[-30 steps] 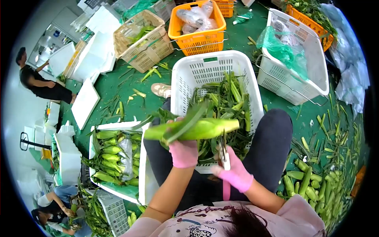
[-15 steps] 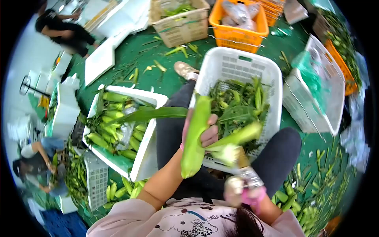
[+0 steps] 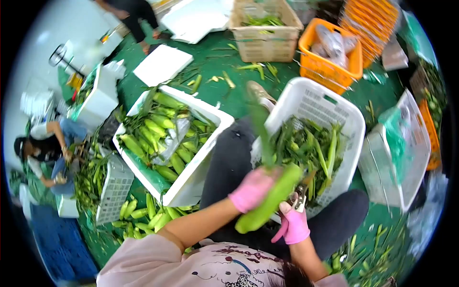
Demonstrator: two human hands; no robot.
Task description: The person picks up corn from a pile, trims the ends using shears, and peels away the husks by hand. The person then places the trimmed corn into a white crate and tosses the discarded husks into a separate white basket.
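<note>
My left hand (image 3: 253, 190), in a pink glove, is wrapped round a green ear of corn (image 3: 272, 198) in its husk. The ear slants above my lap, its long leaf pointing up and blurred. Close to its right side is my right hand (image 3: 292, 226), also gloved, closed on a short metal tool (image 3: 301, 200) with a brownish end; I cannot make out its exact kind. Beyond both hands stands a white plastic basket (image 3: 357, 138) of stripped husks and leaves (image 3: 306, 148). Left of my legs, a white foam box (image 3: 191, 184) holds several ears of corn (image 3: 155, 129).
More corn (image 3: 138, 215) lies on the green floor at left. An orange crate (image 3: 330, 79) and a beige crate (image 3: 265, 45) stand ahead; a white crate (image 3: 377, 167) is at right. A co-worker (image 3: 48, 148) sits at far left; another person's legs (image 3: 138, 24) show at the top.
The view has shifted, with surroundings now farther right and lower. The ear has tilted over to the right. My right hand and the tool have come up close beside it.
</note>
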